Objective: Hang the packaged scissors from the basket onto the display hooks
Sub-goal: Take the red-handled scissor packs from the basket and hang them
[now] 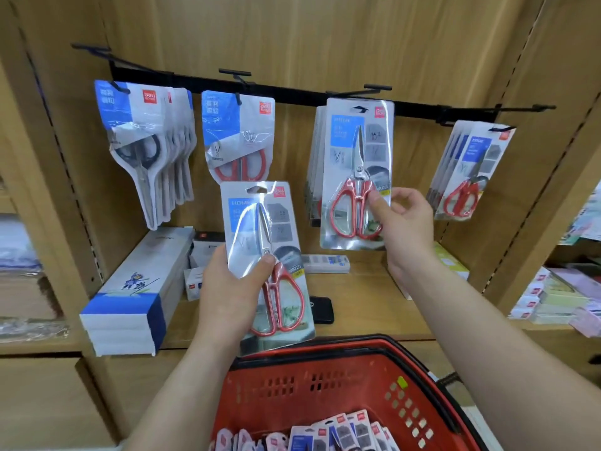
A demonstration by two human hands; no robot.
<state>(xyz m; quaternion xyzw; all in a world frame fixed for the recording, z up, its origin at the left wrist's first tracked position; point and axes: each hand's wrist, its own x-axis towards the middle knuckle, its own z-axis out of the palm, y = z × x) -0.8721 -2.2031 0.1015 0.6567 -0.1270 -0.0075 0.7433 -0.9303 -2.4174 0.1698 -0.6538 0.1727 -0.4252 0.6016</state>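
Facing a wooden shelf bay (325,34) crossed by a black rail (292,92) carrying 4 hooks (235,74), all loaded. Below, against the shelf edge, a red basket (292,385) holding more packaged scissors (328,432). Gripping a loose pack (257,222) in the left hand (227,294), thumb curled across its front; long axis upright, leaning slightly left, hang hole uppermost, just under the 2nd hook's stock. Pinching the lower right of the front pack (356,151) with the right hand (401,222) at the 3rd hook (361,92); probably threaded on, though hard to confirm. Matching design suggests the loose pack belongs there too: up and right of the left hand, nearer the right
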